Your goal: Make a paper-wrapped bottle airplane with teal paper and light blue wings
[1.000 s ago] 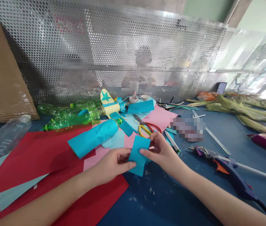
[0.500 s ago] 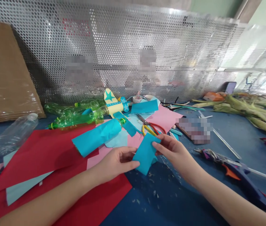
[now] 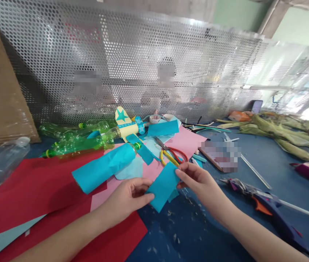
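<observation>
Between my hands is a small blue piece of paper (image 3: 163,187), held tilted above the table. My left hand (image 3: 132,194) pinches its left edge with thumb and fingers. At its upper right corner, my right hand (image 3: 195,178) grips it the same way. Just beyond the paper lie scissors (image 3: 171,152) with red and yellow handles. A bottle wrapped in blue paper (image 3: 105,167) rests on red paper (image 3: 47,185) to the left. Behind it stands a cream paper airplane model (image 3: 127,127) with a blue star on its fin.
Green plastic bottles (image 3: 75,143) lie at the back left, near a clear bottle (image 3: 4,163) and leaning cardboard (image 3: 4,91). On the right are a glue gun (image 3: 272,207), a phone (image 3: 220,156), a glue stick (image 3: 255,171) and corn husks (image 3: 274,131). A perforated metal screen (image 3: 132,65) stands behind.
The view has shifted slightly, so most things sit a little further left. Both hands keep hold of the blue paper, which has hardly changed its tilt.
</observation>
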`<state>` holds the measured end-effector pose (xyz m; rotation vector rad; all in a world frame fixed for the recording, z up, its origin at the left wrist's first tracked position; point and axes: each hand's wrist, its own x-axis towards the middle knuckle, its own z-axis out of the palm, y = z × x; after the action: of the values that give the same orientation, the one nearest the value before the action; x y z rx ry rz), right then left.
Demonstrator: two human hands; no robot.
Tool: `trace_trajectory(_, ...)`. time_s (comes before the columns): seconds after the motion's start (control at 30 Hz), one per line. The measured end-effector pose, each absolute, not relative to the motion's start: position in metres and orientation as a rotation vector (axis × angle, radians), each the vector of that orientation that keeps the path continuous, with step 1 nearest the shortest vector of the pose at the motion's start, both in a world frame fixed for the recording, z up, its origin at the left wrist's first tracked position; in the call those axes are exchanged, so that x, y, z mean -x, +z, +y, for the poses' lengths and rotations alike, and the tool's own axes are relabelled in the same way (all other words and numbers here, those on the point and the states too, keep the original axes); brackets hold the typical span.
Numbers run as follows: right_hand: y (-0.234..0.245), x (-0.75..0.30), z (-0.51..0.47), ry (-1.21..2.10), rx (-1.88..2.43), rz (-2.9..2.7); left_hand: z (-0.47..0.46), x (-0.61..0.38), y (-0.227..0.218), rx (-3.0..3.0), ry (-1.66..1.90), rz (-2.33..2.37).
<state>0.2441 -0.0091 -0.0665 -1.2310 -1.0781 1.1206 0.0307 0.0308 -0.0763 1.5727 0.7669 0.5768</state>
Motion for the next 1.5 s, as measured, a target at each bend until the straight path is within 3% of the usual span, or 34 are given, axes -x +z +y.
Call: trace_trajectory(1.5, -0.069, -0.2499, -0.0147, 0.926, 1.269, -1.271, 0.0286, -0.0316, -0.071, -1.564, 0.447, 0.803)
